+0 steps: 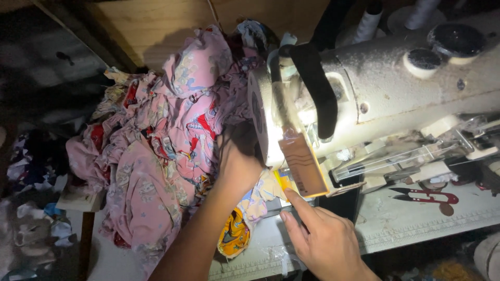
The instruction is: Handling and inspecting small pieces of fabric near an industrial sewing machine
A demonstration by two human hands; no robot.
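Observation:
My left hand (237,161) reaches under the head of a dusty white sewing machine (385,88), fingers bent and pressing on the printed cloth there. Whether it grips the cloth is hidden in shadow. My right hand (320,237) lies on the machine table with its forefinger stretched out onto a small pale and yellow piece of fabric (268,190) by the needle area. A large heap of pink printed cloth (166,135) is piled to the left of the machine. An orange printed piece (234,234) hangs off the table's front edge.
Red thread snips (427,196) lie on the table (406,218) to the right, under the machine arm. Thread cones (367,21) stand behind the machine. A wooden board (156,26) backs the heap. Fabric scraps (36,218) litter the floor at left.

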